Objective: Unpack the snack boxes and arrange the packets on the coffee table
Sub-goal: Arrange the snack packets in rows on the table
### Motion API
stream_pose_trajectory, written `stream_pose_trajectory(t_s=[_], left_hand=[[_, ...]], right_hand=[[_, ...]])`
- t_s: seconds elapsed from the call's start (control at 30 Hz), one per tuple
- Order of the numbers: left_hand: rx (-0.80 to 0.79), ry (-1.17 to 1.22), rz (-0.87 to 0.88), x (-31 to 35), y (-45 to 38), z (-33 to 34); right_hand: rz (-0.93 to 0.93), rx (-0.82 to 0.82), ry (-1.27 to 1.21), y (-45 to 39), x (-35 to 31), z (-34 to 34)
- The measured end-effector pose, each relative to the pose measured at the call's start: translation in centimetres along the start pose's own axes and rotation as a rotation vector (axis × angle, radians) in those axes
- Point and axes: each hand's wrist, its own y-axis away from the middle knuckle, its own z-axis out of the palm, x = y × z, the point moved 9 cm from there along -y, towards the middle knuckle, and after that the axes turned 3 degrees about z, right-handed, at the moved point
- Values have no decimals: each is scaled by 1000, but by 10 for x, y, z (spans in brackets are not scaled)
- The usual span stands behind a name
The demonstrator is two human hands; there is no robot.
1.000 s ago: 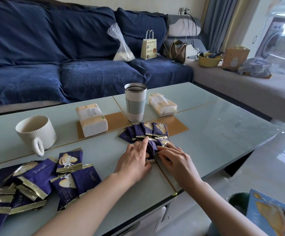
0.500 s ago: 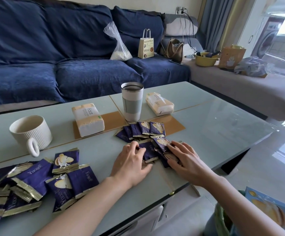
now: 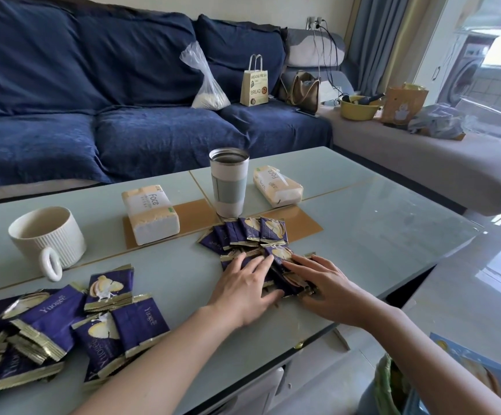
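Note:
Purple snack packets with gold edges lie on the pale green coffee table (image 3: 378, 223). A fanned row of packets (image 3: 244, 233) sits in front of the steel tumbler. Just below it a second cluster of packets (image 3: 280, 266) lies under my hands. My left hand (image 3: 244, 287) rests flat on its left part, fingers spread. My right hand (image 3: 322, 284) presses on its right part with fingers extended. A loose heap of packets (image 3: 63, 327) covers the table's near left corner. A blue snack box (image 3: 477, 372) stands at the lower right, off the table.
A steel tumbler (image 3: 229, 181) stands mid-table, flanked by two tissue packs (image 3: 150, 212) (image 3: 276, 185). A ribbed white mug (image 3: 47, 238) sits at the left. Behind the table is a blue sofa (image 3: 123, 115) with bags on it. A bin with a green liner (image 3: 390, 387) is below my right arm.
Both hands have stayed on the lower cluster of packets and shifted over it slightly, the left fingers spreading. The fanned row behind has not moved.

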Motion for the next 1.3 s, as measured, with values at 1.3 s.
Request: stream_pose_trajectory(t_s=[1.3], left_hand=[[290,139,124,-10,14,-15]], right_hand=[[-92,227,-30,-14,-9,6]])
